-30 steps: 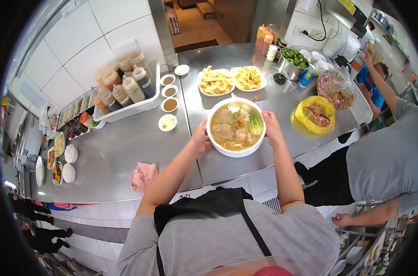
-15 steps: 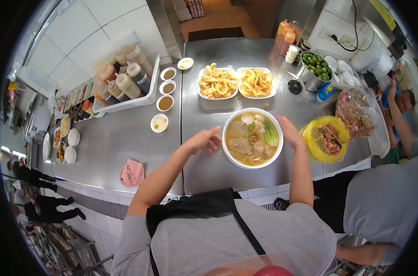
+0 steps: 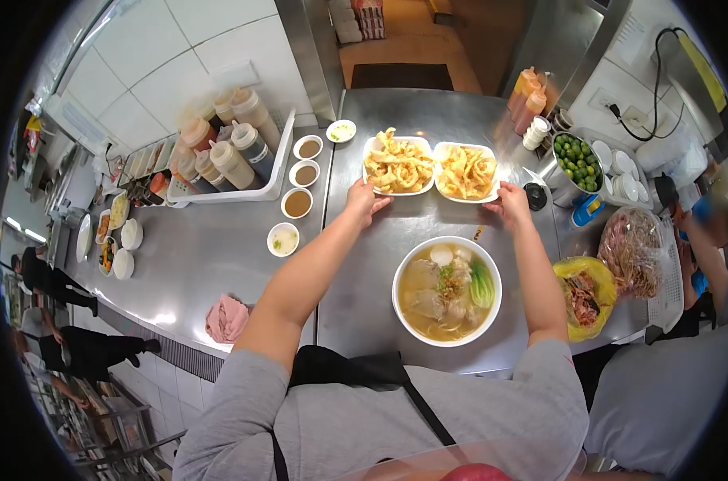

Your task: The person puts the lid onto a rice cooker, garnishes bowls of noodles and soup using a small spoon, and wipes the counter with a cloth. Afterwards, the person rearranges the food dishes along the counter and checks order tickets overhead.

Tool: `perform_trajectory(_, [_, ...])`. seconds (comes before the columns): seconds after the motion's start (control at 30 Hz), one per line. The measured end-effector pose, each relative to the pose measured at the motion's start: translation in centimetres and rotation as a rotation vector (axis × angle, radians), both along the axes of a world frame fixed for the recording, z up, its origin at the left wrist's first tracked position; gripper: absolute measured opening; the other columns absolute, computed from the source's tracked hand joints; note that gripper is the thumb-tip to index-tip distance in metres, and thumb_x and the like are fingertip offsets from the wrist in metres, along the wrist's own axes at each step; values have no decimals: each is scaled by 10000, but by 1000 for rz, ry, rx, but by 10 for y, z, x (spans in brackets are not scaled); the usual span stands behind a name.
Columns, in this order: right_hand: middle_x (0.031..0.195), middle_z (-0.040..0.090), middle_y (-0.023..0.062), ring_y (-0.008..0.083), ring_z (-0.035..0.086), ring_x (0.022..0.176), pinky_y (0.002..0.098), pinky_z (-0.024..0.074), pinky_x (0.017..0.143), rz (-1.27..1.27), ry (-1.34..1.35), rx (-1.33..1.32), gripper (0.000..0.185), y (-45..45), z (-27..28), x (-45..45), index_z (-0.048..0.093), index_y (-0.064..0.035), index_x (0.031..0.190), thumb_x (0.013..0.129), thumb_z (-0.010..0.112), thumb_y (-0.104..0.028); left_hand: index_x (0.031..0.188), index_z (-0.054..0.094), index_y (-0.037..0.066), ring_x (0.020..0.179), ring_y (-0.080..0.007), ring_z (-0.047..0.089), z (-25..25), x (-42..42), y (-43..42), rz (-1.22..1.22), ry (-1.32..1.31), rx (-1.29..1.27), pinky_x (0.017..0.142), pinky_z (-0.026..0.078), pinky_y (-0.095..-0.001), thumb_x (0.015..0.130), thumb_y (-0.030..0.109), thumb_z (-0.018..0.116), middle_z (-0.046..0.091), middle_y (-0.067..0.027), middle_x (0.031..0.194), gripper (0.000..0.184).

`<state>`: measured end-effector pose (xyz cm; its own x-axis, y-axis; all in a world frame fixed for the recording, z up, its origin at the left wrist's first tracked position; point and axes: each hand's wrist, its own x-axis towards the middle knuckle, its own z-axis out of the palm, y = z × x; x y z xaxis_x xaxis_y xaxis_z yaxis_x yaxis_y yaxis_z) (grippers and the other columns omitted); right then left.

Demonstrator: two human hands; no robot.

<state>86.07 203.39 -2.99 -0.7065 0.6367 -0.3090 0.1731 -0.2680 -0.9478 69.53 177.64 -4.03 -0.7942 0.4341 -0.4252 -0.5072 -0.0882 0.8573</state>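
Two white dishes of fried food stand side by side on the steel counter. My left hand (image 3: 366, 202) has its fingers at the near-left edge of the left dish (image 3: 398, 164). At the lower right edge of the right dish (image 3: 466, 172), my right hand (image 3: 510, 205) has its fingers closed on the rim. Between my forearms, nearer to me, sits a white bowl of noodle soup (image 3: 446, 291) with meat and a green vegetable, touched by neither hand.
Sauce cups (image 3: 297, 203) line the left side beside a basket of bottles (image 3: 276, 172). A pink cloth (image 3: 227, 319) lies near the front edge. Limes (image 3: 576, 163), a yellow bag (image 3: 586, 298) and a co-worker (image 3: 669, 401) are at the right.
Both hands have let go of the soup bowl and moved forward to the two dishes of fried food. The view has shifted, and the bowl now appears lower in it.
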Motion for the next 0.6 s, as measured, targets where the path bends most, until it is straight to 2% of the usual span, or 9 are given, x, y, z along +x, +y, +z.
perform_trajectory(0.07, [866, 584, 135, 203, 612, 670, 297, 545, 583, 22, 30, 35, 303, 15, -3, -16, 473, 53, 1068, 787, 369, 2, 1178, 353, 50, 783, -256, 594, 3, -11, 7, -12, 25, 8, 638, 538, -296, 884, 108, 331, 534, -138, 1013, 300])
perform_trajectory(0.13, [849, 593, 123, 194, 610, 651, 281, 537, 564, 22, 18, 50, 298, 27, 1, -31, 486, 40, 1066, 799, 364, -9, 1155, 407, 57, 733, -196, 601, 7, -23, 16, -18, 19, -77, 585, 534, -245, 885, 117, 311, 555, -108, 988, 292])
perform_trajectory(0.3, [847, 599, 114, 179, 598, 623, 255, 505, 514, 68, -79, 81, 343, 50, 8, -49, 439, -35, 1174, 841, 375, -89, 1222, 363, 93, 771, -222, 591, 10, -38, 25, -98, 37, -48, 649, 530, -292, 894, 152, 321, 541, -137, 1013, 336])
perform_trajectory(0.33, [860, 593, 118, 177, 593, 619, 253, 502, 514, 72, -76, 61, 354, 47, 10, -48, 418, -49, 1200, 855, 385, -116, 1250, 319, 72, 809, -231, 583, 15, -33, 23, -45, 36, -48, 649, 527, -289, 889, 198, 376, 525, -152, 1031, 386])
perform_trajectory(0.4, [925, 550, 120, 169, 575, 614, 239, 478, 499, -37, -133, 118, 406, 39, 15, -34, 350, -89, 1259, 877, 425, -207, 1132, 434, 15, 737, -197, 592, 21, -29, 8, -9, -30, -123, 623, 520, -276, 857, 211, 467, 563, -133, 931, 339])
perform_trajectory(0.43, [884, 556, 106, 157, 570, 596, 238, 472, 487, -40, -102, 185, 372, 38, 12, -19, 392, -83, 1222, 877, 432, -218, 1132, 434, 15, 737, -197, 592, 11, -28, -6, 2, -46, -126, 623, 520, -276, 857, 211, 467, 563, -133, 931, 339])
perform_trajectory(0.5, [796, 563, 76, 134, 555, 549, 237, 462, 462, -27, -83, 310, 305, 19, 10, 22, 475, -65, 1128, 878, 446, -238, 959, 531, 15, 644, -148, 580, -13, -17, -45, -373, 229, -183, 577, 487, -258, 837, 229, 516, 595, -93, 805, 246])
perform_trajectory(0.57, [672, 557, 35, 109, 526, 476, 234, 441, 423, -53, -55, 407, 246, -16, 2, 80, 554, -48, 982, 875, 466, -251, 760, 555, 41, 559, -90, 539, 1, 30, -92, -572, 259, -204, 494, 418, -212, 814, 181, 548, 580, -36, 653, 151])
perform_trajectory(0.6, [665, 555, 38, 111, 534, 480, 230, 436, 414, -25, -92, 432, 227, -28, -13, 110, 544, -41, 997, 874, 461, -213, 753, 556, 36, 544, -92, 534, -8, 50, -115, -618, 249, -193, 481, 420, -216, 810, 181, 558, 573, -37, 645, 156])
